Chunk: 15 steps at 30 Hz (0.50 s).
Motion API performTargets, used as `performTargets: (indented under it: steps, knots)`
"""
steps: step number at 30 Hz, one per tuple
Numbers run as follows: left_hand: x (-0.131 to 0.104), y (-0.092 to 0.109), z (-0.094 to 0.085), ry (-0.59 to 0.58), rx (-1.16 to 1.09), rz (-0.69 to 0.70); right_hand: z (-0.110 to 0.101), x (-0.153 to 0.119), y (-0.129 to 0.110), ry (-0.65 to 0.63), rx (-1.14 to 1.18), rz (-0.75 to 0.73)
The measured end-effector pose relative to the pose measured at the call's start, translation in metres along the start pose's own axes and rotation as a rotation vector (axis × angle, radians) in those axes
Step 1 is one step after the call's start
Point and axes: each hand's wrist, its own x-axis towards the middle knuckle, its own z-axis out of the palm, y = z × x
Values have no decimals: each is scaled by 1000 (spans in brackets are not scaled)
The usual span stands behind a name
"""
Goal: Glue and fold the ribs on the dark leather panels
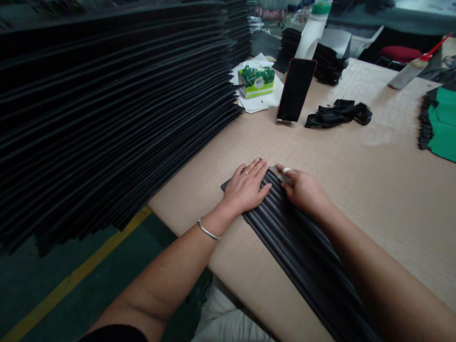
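Note:
A long black ribbed strip (285, 228) lies diagonally across the brown tabletop, running from the middle toward the bottom right. My left hand (247, 186) rests flat on its far end, fingers stretched out and holding nothing. Right of it, at the strip's far right edge, my right hand (301, 187) is closed round a small flat greyish tool (275, 171). Its fingers hide most of that tool, so I cannot tell what kind it is. A white band wraps one finger of the right hand.
Tall stacks of black sheets (117, 114) stand on the left. Farther back on the table (399, 199) are a green tissue box (259, 81), a propped phone (297, 90), crumpled black material (338, 114), bottles (409, 73) and a green piece (443, 121).

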Motion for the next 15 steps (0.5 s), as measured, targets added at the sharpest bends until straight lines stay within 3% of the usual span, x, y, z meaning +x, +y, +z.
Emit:
performTargets:
  steps: [4,9,12,15]
  knots:
    - [1,0,-1,-24,-12,6,-15,7,-3,-33,-229,-56]
    - [3,1,-4,-47,-18,-9,-44,3,3,-202,-418,-156]
    - [5,1,-4,-38,-16,-9,-57,-26,21,-283,-449,-163]
    - [6,0,-2,-41,-5,-11,-67,-77,46,-341,-448,-126]
